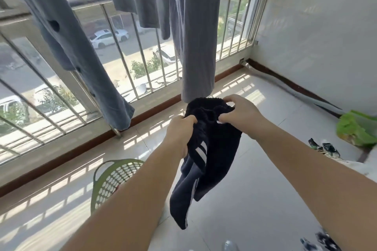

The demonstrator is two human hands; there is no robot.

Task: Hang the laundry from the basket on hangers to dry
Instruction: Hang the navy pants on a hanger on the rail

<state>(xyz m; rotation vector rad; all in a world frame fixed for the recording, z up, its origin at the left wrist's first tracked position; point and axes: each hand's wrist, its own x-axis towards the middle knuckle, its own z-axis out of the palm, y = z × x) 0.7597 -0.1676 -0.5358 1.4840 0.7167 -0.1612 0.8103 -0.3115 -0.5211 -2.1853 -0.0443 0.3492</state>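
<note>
hanging grey trousers (195, 32) crowd space above hands.

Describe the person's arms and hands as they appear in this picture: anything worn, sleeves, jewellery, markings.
Both forearms are bare right up to the bottom edge of the picture; no sleeve shows. The left hand and the right hand wear no gloves, and no watch, bracelet or ring is visible on either. No markings show on the arms.

Dark shorts (212, 149) with white side stripes hang bunched from the grip; green basket (114, 177) stands below-left.
</note>
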